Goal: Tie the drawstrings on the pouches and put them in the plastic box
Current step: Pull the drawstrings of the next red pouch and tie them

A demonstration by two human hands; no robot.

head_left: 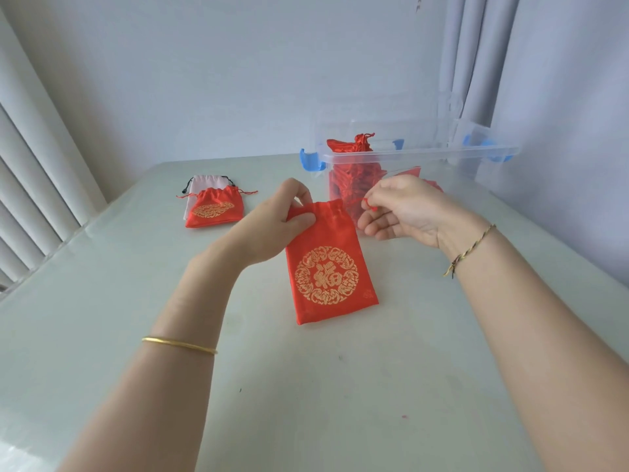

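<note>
Lying flat on the pale table (136, 335), a red pouch (330, 277) with a round gold emblem has its gathered mouth turned toward the plastic box (418, 155) and its bottom edge turned away from it. The left hand (272, 226) pinches the pouch's top corner on the side farther from the box, thumb and fingers closed on the fabric. The right hand (405, 209) sits between the pouch's mouth and the box, just in front of the box wall, its thumb and forefinger closed on the thin red drawstring (369, 205) drawn out sideways from the mouth. Inside the clear box, more red pouches (354, 155) are piled up. Well to the left of the box, a smaller red pouch (212, 209) lies on top of a pale pink pouch (207, 183) with a black cord.
</note>
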